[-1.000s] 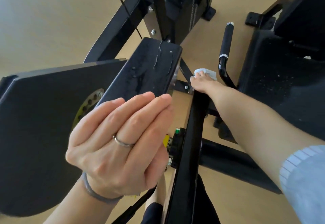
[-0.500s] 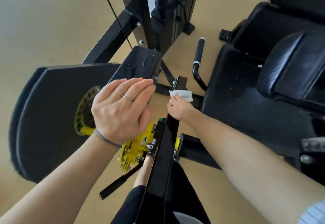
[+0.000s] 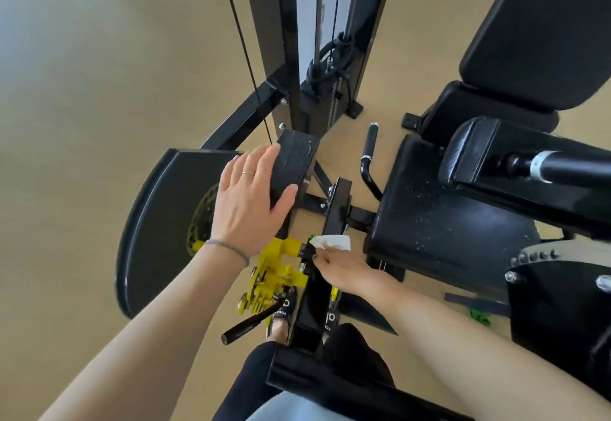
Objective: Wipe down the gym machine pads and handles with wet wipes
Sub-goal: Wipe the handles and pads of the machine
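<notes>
- Resting flat on the black pad [image 3: 294, 163]: left hand [image 3: 246, 201], fingers straight.
- Pressing the white wet wipe [image 3: 334, 243] onto the black machine arm [image 3: 337, 209]: right hand [image 3: 340, 265].
- Handling limp and light, probably; bunching under the fingertips.

From my feed the scene is evenly and brightly lit, daylight-soft, with a pale bluish wash on the floor [image 3: 66, 67] far out to the left of the left hand [image 3: 246, 204] and only faint shadows under the machine. I see dull sheen on the seat pad [image 3: 439, 222] right of the right hand's fingers [image 3: 319, 257], and a highlight on the upright column [image 3: 307, 24] beyond the fingertips. The wide lens bows straight lines at the edges, and detail looks slightly soft throughout.
</notes>
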The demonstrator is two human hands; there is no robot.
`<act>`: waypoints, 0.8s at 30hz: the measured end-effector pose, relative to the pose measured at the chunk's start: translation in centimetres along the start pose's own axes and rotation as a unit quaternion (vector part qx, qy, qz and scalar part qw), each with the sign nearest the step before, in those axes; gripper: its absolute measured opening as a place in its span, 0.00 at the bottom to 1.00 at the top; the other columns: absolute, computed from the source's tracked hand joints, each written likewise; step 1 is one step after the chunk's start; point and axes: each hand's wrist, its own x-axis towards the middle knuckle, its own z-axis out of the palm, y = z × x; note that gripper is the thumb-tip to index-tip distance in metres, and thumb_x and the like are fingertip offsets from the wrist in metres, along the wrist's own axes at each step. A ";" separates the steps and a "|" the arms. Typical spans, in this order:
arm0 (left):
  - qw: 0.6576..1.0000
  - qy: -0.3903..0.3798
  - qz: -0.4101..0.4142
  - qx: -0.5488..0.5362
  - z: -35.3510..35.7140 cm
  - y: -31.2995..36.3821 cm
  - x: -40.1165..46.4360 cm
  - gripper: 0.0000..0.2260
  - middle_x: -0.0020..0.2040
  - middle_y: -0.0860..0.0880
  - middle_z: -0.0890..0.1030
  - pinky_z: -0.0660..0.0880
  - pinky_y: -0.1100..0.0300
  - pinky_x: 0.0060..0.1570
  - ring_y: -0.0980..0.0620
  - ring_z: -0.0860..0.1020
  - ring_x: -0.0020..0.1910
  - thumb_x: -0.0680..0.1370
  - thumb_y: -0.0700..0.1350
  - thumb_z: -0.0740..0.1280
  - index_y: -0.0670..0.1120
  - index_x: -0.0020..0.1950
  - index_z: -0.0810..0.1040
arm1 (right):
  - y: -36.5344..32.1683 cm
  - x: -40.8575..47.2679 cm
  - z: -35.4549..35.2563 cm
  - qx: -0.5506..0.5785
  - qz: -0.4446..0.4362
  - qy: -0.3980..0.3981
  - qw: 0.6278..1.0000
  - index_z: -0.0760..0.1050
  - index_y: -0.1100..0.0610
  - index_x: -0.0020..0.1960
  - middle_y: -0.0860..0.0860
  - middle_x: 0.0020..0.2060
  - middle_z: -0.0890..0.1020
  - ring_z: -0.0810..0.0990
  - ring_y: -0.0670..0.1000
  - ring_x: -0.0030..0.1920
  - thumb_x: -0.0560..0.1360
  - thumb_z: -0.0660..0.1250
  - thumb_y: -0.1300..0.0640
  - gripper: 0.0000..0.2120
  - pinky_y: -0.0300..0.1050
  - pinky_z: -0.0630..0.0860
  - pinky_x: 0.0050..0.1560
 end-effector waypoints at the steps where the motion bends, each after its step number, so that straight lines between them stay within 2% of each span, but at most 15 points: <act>1: 0.995 -0.011 -0.070 -0.064 -0.4 -0.2 -0.3 0.30 0.77 0.48 0.65 0.59 0.49 0.76 0.47 0.63 0.76 0.81 0.61 0.61 0.50 0.79 0.58 | -0.2 -0.4 -0.4 0.080 0.019 0.008 0.997 0.70 0.51 0.75 0.55 0.77 0.67 0.67 0.58 0.75 0.86 0.49 0.43 0.24 0.50 0.63 0.71; 3: 0.945 -0.066 -0.206 -0.247 -0.5 -1.2 -0.7 0.32 0.76 0.50 0.66 0.66 0.47 0.73 0.49 0.67 0.73 0.79 0.62 0.64 0.52 0.79 0.57 | -1.4 -1.9 -1.9 0.281 0.023 0.062 0.957 0.77 0.51 0.67 0.55 0.68 0.77 0.75 0.56 0.66 0.84 0.56 0.41 0.21 0.49 0.68 0.68; 5: 0.856 -0.104 -0.308 -0.401 -0.2 -2.4 -1.0 0.27 0.68 0.52 0.75 0.70 0.45 0.70 0.50 0.74 0.67 0.78 0.65 0.62 0.55 0.74 0.67 | -2.6 -3.7 -4.0 0.433 -0.045 0.131 0.890 0.81 0.50 0.57 0.52 0.63 0.80 0.76 0.53 0.66 0.82 0.63 0.44 0.13 0.47 0.68 0.67; 7: 0.804 -0.117 -0.347 -0.469 0.2 -3.5 -1.3 0.22 0.62 0.53 0.81 0.70 0.44 0.70 0.51 0.77 0.64 0.77 0.65 0.59 0.56 0.66 0.75 | -4.4 -5.5 -6.2 0.506 -0.124 0.187 0.833 0.83 0.51 0.50 0.45 0.57 0.83 0.77 0.46 0.66 0.82 0.64 0.47 0.12 0.42 0.68 0.70; 8: 0.790 -0.117 -0.354 -0.486 0.5 -3.8 -1.5 0.20 0.61 0.53 0.82 0.69 0.45 0.71 0.51 0.78 0.64 0.78 0.64 0.59 0.57 0.63 0.78 | -5.7 -7.0 -6.9 0.504 -0.175 0.190 0.824 0.83 0.52 0.52 0.40 0.56 0.84 0.77 0.40 0.64 0.83 0.63 0.48 0.12 0.36 0.67 0.69; 10: 0.780 -0.112 -0.352 -0.505 0.5 -3.9 -1.6 0.17 0.59 0.54 0.83 0.69 0.45 0.71 0.52 0.79 0.63 0.78 0.63 0.59 0.58 0.59 0.81 | -7.9 -9.0 -7.2 0.373 -0.247 0.184 0.875 0.78 0.48 0.67 0.34 0.62 0.79 0.72 0.31 0.65 0.86 0.57 0.51 0.15 0.24 0.63 0.65; 11: 0.782 -0.109 -0.343 -0.508 0.3 -3.7 -1.7 0.16 0.57 0.54 0.84 0.69 0.45 0.70 0.52 0.79 0.62 0.78 0.62 0.58 0.58 0.57 0.81 | -8.8 -9.3 -6.7 0.253 -0.263 0.189 0.912 0.72 0.49 0.74 0.36 0.68 0.75 0.67 0.31 0.68 0.87 0.54 0.52 0.18 0.22 0.58 0.66; 12: 0.785 -0.111 -0.336 -0.508 0.2 -3.6 -1.7 0.15 0.56 0.53 0.84 0.70 0.45 0.69 0.52 0.79 0.61 0.80 0.60 0.57 0.58 0.55 0.82 | -9.8 -9.3 -6.2 0.128 -0.273 0.198 0.933 0.67 0.51 0.78 0.41 0.74 0.70 0.62 0.34 0.72 0.87 0.52 0.52 0.20 0.23 0.51 0.70; 14: 0.786 -0.119 -0.328 -0.511 -0.1 -3.5 -1.6 0.15 0.53 0.51 0.84 0.72 0.46 0.67 0.51 0.80 0.58 0.81 0.58 0.57 0.57 0.53 0.82 | -11.3 -8.3 -5.3 -0.033 -0.265 0.212 0.940 0.60 0.51 0.81 0.46 0.80 0.60 0.51 0.41 0.79 0.87 0.49 0.49 0.23 0.28 0.39 0.73; 17: 0.779 -0.121 -0.317 -0.527 0.0 -3.8 -1.3 0.15 0.52 0.49 0.83 0.75 0.48 0.64 0.50 0.81 0.56 0.83 0.56 0.56 0.53 0.53 0.81 | -13.2 -7.0 -6.3 -0.072 -0.218 0.199 0.953 0.55 0.51 0.82 0.46 0.82 0.55 0.47 0.43 0.81 0.87 0.46 0.47 0.25 0.37 0.39 0.76; 18: 0.783 -0.124 -0.309 -0.526 -0.1 -3.7 -1.3 0.15 0.52 0.48 0.82 0.77 0.52 0.60 0.50 0.80 0.55 0.84 0.56 0.55 0.51 0.55 0.79 | -13.7 -6.2 -7.1 -0.072 -0.201 0.189 0.959 0.55 0.51 0.82 0.47 0.82 0.54 0.48 0.44 0.81 0.87 0.45 0.47 0.25 0.38 0.41 0.76; 20: 0.795 -0.131 -0.295 -0.514 -0.5 -3.5 -1.1 0.15 0.50 0.48 0.79 0.75 0.68 0.44 0.54 0.78 0.51 0.86 0.54 0.52 0.48 0.57 0.75 | -14.8 -4.1 -8.8 -0.060 -0.167 0.176 0.968 0.55 0.52 0.82 0.48 0.82 0.54 0.49 0.44 0.81 0.87 0.44 0.47 0.25 0.41 0.43 0.78; 21: 0.799 -0.134 -0.291 -0.510 -0.7 -3.4 -1.0 0.15 0.49 0.49 0.77 0.72 0.71 0.38 0.55 0.76 0.48 0.86 0.53 0.51 0.47 0.58 0.73 | -15.3 -3.2 -9.5 -0.048 -0.152 0.177 0.971 0.56 0.52 0.82 0.48 0.82 0.55 0.49 0.45 0.81 0.87 0.44 0.47 0.25 0.42 0.45 0.78; 22: 0.798 -0.141 -0.286 -0.511 -0.9 -3.2 -1.0 0.14 0.48 0.50 0.75 0.71 0.71 0.35 0.56 0.75 0.48 0.86 0.53 0.51 0.46 0.58 0.71 | -15.6 -2.6 -9.7 -0.038 -0.142 0.181 0.972 0.56 0.52 0.82 0.48 0.82 0.56 0.50 0.45 0.81 0.87 0.44 0.47 0.25 0.43 0.46 0.78; 24: 0.797 -0.165 -0.271 -0.514 -1.1 -3.3 -0.7 0.15 0.50 0.50 0.75 0.69 0.67 0.39 0.57 0.74 0.48 0.86 0.55 0.50 0.47 0.59 0.69 | -15.4 -3.3 -9.0 -0.037 -0.140 0.202 0.969 0.57 0.52 0.82 0.48 0.82 0.57 0.51 0.45 0.81 0.87 0.45 0.47 0.25 0.44 0.48 0.78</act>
